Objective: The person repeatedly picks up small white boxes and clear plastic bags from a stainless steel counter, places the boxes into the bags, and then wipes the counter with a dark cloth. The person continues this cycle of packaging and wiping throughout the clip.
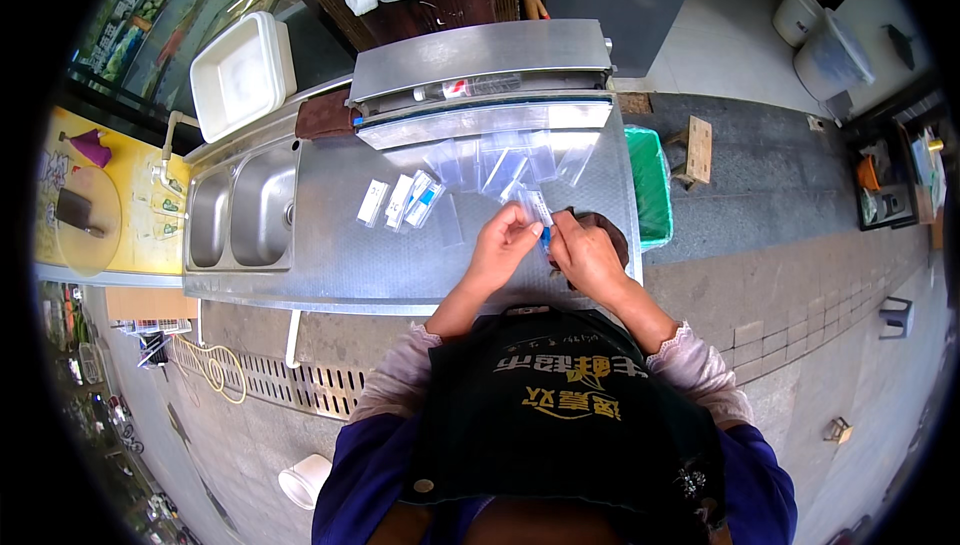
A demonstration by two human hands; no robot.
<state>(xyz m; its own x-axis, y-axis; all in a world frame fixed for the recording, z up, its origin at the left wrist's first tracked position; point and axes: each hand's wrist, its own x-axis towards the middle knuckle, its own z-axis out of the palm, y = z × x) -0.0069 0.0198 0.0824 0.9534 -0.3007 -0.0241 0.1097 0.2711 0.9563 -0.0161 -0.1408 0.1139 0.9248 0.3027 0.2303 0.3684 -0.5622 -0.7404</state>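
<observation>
Over the right part of a stainless steel counter (360, 260), my left hand (508, 239) and my right hand (586, 254) hold a clear plastic sleeve with a printed card (536, 206) between them. A blue part of the card shows by my right fingers. A dark brown cloth-like thing (611, 233) lies partly hidden behind my right hand. Clear plastic sleeves (480, 162) are spread in front of a metal box. To the left lie several white cards in sleeves (397, 202), some with blue parts, and a single clear sleeve (451, 221).
A double sink (262, 207) is at the left, with a white plastic tub (238, 79) behind it. The metal box (480, 57) holds a plastic bottle (472, 87). A brown towel (326, 114) lies beside it. A green-lined bin (649, 188) and wooden stool (697, 151) stand right.
</observation>
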